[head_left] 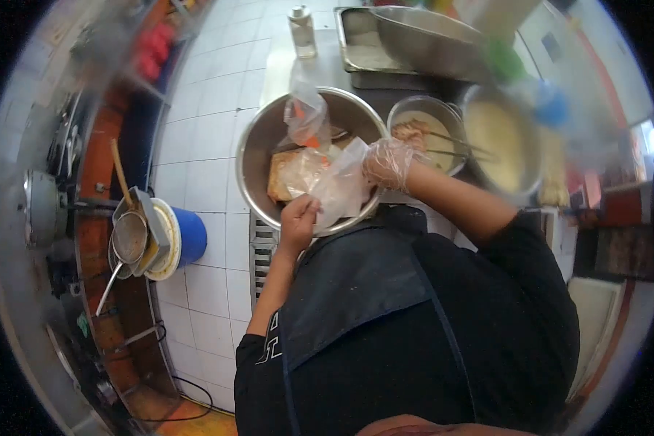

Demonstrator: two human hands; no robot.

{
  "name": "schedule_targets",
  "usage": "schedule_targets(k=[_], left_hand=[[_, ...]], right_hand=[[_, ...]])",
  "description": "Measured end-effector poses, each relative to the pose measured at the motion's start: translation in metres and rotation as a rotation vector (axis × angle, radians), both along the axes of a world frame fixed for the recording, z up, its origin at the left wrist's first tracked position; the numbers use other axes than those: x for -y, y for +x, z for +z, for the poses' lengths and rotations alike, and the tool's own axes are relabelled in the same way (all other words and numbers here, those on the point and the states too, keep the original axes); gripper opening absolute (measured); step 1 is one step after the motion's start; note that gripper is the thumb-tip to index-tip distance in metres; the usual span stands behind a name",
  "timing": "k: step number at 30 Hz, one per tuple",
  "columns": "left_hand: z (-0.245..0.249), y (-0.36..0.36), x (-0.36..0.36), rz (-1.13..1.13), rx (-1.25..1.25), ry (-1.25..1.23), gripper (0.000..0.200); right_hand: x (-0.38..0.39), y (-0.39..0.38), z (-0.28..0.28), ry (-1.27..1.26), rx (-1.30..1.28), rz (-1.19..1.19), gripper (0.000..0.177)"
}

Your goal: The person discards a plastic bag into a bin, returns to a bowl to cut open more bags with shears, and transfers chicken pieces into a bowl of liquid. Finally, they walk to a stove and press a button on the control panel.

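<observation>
A large steel bowl (258,156) stands in front of me and holds orange-brown food in clear plastic bags (298,174). Another knotted clear bag (305,116) sticks up at the bowl's far side. My bare left hand (298,221) pinches the near edge of a clear plastic bag (341,189) at the bowl's rim. My right hand (387,163), in a thin clear glove, grips the same bag from its right side. Both hands hold the bag over the bowl.
To the right are a smaller bowl (443,109) with food and tongs, and a bowl of pale batter (498,138). A steel tray (356,51), a big steel basin (429,40) and a bottle (301,29) stand behind. A blue bucket (190,236) with strainers sits on the tiled floor, left.
</observation>
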State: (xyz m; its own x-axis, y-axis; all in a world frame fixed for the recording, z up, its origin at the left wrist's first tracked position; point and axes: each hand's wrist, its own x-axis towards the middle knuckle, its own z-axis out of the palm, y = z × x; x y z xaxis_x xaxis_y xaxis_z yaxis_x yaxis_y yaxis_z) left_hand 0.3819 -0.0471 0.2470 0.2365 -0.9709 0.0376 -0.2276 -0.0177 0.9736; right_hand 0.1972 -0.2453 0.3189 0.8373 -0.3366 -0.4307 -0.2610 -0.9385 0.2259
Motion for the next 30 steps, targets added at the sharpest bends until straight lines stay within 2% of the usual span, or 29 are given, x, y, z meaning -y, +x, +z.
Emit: schedule_targets(k=[1,4,8,10,12,13,14,15,18,21,24,26,27,29,30], left_hand=[[-0.003,0.003,0.001,0.0,-0.015,-0.019,0.026],[-0.004,0.003,0.004,-0.002,-0.042,-0.044,0.026],[0.006,0.002,0.005,0.015,-0.044,-0.022,0.026],[0.004,0.003,0.003,0.016,-0.047,-0.012,0.026],[-0.006,0.003,0.001,0.05,-0.1,0.005,0.026],[-0.007,0.003,0.001,0.049,-0.108,0.008,0.026],[-0.008,0.003,0.001,0.055,-0.114,0.01,0.026],[-0.006,0.003,0.001,0.055,-0.084,0.002,0.026],[-0.004,0.003,0.001,0.049,-0.049,-0.007,0.026],[0.002,0.002,0.002,0.045,-0.023,-0.041,0.025],[0.011,0.0,0.001,0.048,0.007,-0.069,0.024],[0.015,-0.001,0.001,0.048,0.019,-0.071,0.023],[0.017,0.0,0.001,0.039,0.035,-0.072,0.023],[0.016,0.0,0.001,0.032,0.053,-0.076,0.023],[0.014,-0.001,0.001,0.025,0.08,-0.062,0.023]], right_hand=[[-0.001,-0.008,0.0,-0.057,0.148,-0.038,0.023],[0.004,-0.019,0.008,0.084,0.181,-0.069,0.023],[0.003,-0.027,0.039,0.03,0.112,-0.198,0.022],[0.02,-0.048,0.047,0.388,0.526,-0.318,0.026],[0.039,-0.067,0.048,0.456,0.772,-0.269,0.029],[0.035,-0.071,0.068,0.689,0.793,-0.576,0.029],[0.036,-0.076,0.076,0.692,0.784,-0.574,0.029],[0.037,-0.081,0.082,0.502,0.716,-0.579,0.029],[0.029,-0.08,0.097,0.253,0.495,-0.653,0.032],[0.02,-0.077,0.076,0.207,0.532,-0.421,0.033],[0.005,-0.053,0.044,0.354,0.661,-0.502,0.026],[0.005,-0.04,0.01,0.629,0.404,-0.4,0.029],[0.005,-0.031,-0.008,0.629,0.404,-0.398,0.029],[0.001,-0.008,-0.032,0.267,-0.059,-0.395,0.032],[-0.005,0.009,-0.007,0.266,-0.058,-0.391,0.032]])
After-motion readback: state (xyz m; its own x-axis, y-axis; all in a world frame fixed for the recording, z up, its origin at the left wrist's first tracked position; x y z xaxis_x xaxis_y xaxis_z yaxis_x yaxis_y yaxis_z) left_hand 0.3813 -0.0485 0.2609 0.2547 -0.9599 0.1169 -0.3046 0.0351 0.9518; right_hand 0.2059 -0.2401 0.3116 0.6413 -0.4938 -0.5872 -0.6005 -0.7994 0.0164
